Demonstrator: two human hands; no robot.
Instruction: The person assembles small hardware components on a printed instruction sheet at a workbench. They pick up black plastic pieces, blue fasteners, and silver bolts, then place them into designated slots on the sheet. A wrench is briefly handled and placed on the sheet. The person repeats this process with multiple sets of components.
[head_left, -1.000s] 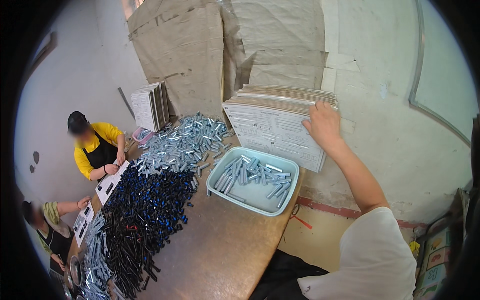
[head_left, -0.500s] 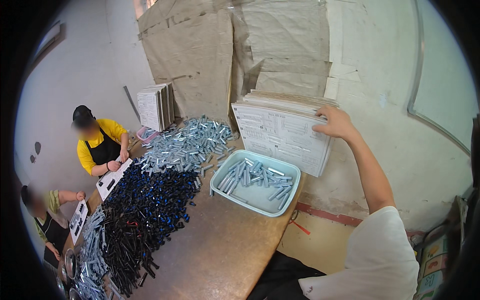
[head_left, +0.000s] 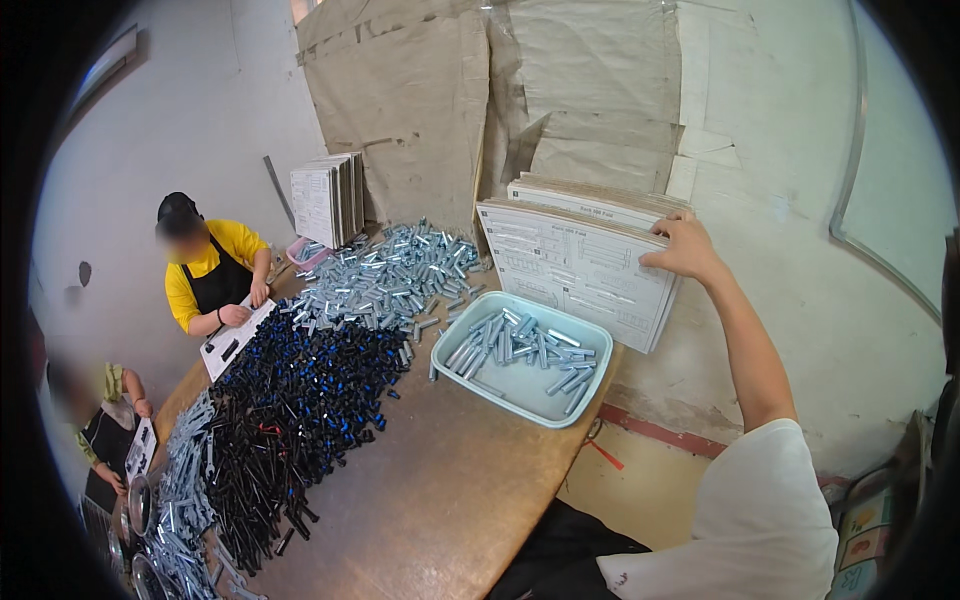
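Note:
My right hand (head_left: 686,249) reaches out to the stack of printed white boards (head_left: 590,266) that leans against the covered wall. Its fingers are closed over the top right edge of the front boards, thumb on the printed face. Those front boards stand slightly apart from the boards behind (head_left: 600,203). Just in front of the stack is a pale blue plastic tub (head_left: 520,403) with silver metal tubes (head_left: 515,338) lying in it. My left hand is out of the picture.
Loose silver tubes (head_left: 390,275), black and blue fasteners (head_left: 310,370), black bolts (head_left: 260,470) and wrenches (head_left: 185,450) cover the table's left side. Another board stack (head_left: 325,200) stands at the back. Two people (head_left: 215,265) work on the left with boards.
The front boards have come away from the stack behind, with my right hand still on their edge. My view has shifted slightly. The nearer co-worker's board has moved lower.

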